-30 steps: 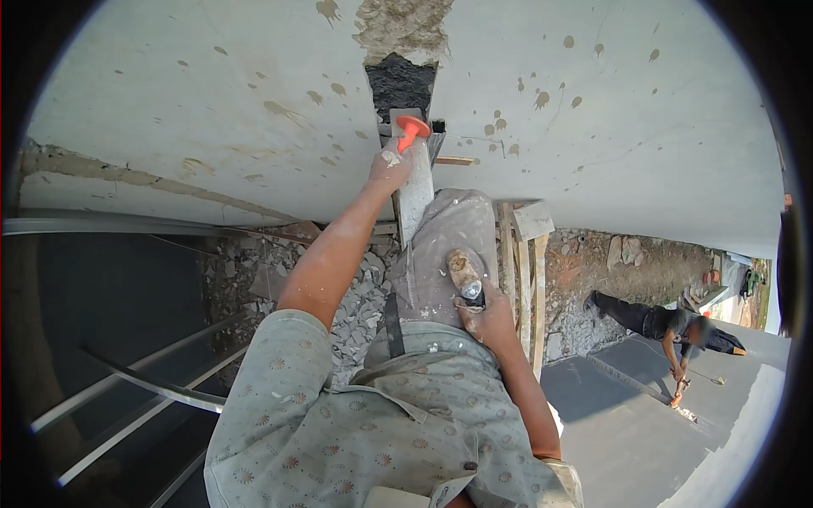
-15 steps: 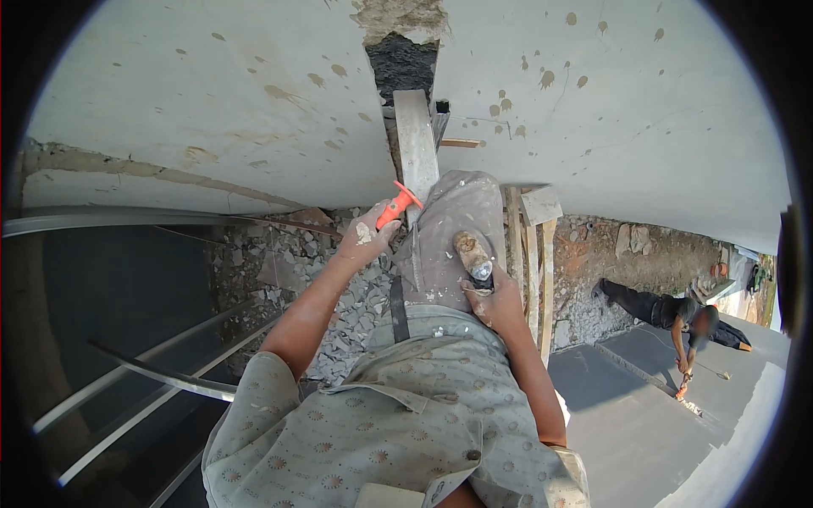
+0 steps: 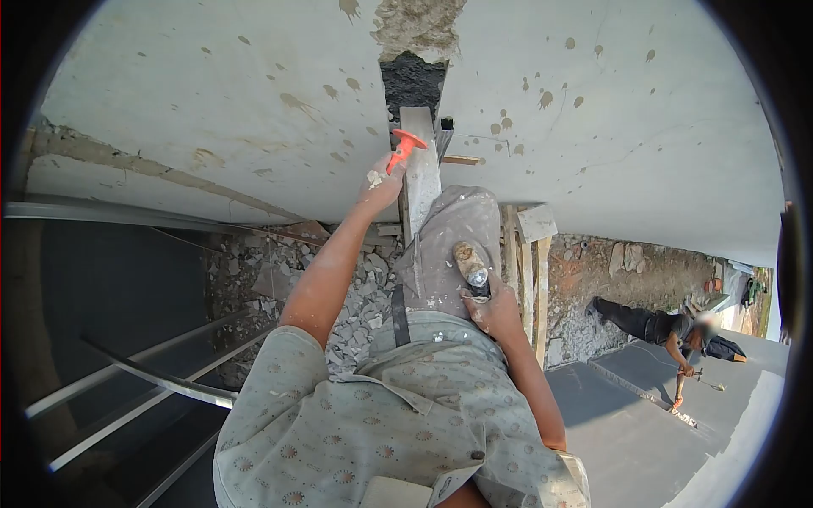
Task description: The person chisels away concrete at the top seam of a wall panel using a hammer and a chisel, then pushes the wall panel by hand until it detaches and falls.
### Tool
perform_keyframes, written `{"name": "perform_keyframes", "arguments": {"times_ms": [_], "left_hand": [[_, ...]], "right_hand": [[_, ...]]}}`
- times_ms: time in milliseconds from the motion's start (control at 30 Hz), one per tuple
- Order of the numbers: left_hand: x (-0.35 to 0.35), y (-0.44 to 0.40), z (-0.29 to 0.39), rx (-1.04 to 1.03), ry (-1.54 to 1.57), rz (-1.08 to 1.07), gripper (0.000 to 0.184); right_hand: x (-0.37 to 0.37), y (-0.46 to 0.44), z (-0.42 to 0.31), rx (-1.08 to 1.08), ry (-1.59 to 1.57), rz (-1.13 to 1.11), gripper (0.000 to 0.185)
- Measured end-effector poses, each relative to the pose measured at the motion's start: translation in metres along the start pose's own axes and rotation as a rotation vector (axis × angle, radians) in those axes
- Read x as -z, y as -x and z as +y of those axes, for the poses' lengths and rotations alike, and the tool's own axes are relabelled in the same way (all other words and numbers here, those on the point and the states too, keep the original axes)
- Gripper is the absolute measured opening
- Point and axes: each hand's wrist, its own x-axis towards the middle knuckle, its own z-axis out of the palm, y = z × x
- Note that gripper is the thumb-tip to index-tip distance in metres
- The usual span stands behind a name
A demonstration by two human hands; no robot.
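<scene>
My left hand (image 3: pixel 383 184) is wrapped round the orange grip of a chisel with a round hand guard (image 3: pixel 406 146). It is held out over the grey plank (image 3: pixel 417 148), which leans into a dark, rough slot (image 3: pixel 412 83) cut in the wall. The chisel's blade cannot be made out. Close to my raised, dusty trouser leg (image 3: pixel 453 229), my right hand (image 3: pixel 498 309) is closed round the handle of a hammer (image 3: pixel 468 261). The hammer's worn, dusty head points up towards the wall, and most of its handle is hidden by my fingers.
Broken rubble (image 3: pixel 351 317) covers the ground below on the left, near long metal bars (image 3: pixel 144 360). Wooden boards (image 3: pixel 532 288) stand beside my leg. At right, another person (image 3: pixel 669 326) bends over a grey surface with tools in hand. The wall (image 3: pixel 254 110) is spotted.
My left hand has moved up and forward with the chisel, from beside my leg to over the plank. My right hand and hammer stay nearly in place. The other person's arms have spread apart.
</scene>
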Motion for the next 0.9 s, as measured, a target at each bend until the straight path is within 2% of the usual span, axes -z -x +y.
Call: {"name": "perform_keyframes", "arguments": {"times_ms": [33,67,167,267,300,367,467,567,667,767,900], "left_hand": [[0.008,-0.011,0.018,-0.007,0.010,-0.041,0.042],[0.011,-0.022,0.028,-0.013,0.019,-0.083,0.042],[0.004,-0.050,0.022,-0.039,-0.021,-0.025,0.041],[0.004,-0.037,0.017,-0.028,-0.016,-0.123,0.044],[0.000,-0.032,0.008,-0.041,-0.025,-0.076,0.044],[-0.011,-0.008,-0.018,-0.068,-0.048,0.009,0.044],[0.009,0.051,0.001,-0.073,0.019,-0.075,0.043],[0.008,0.096,-0.023,-0.162,0.063,-0.048,0.038],[0.054,0.116,0.020,0.170,0.024,-0.367,0.041],[0.065,0.109,0.031,0.183,0.030,-0.321,0.040],[0.027,0.056,0.013,-0.052,0.029,-0.057,0.043]], "right_hand": [[0.000,0.001,0.001,-0.009,0.010,-0.010,0.064],[0.000,0.000,0.001,-0.019,0.033,-0.011,0.062],[0.002,0.002,-0.004,-0.007,-0.037,-0.002,0.060],[0.002,0.002,-0.003,0.024,0.022,0.026,0.060],[0.002,0.000,-0.004,0.001,-0.016,0.020,0.055],[0.004,0.001,-0.008,-0.050,-0.095,0.008,0.043],[0.003,-0.001,-0.005,-0.037,-0.090,0.013,0.044],[0.004,-0.001,-0.004,-0.021,-0.104,0.023,0.044],[0.001,-0.002,0.003,0.025,-0.078,0.035,0.044],[0.001,-0.002,0.005,0.028,-0.045,0.025,0.043],[0.001,-0.002,0.001,0.027,-0.057,0.037,0.044]]}}
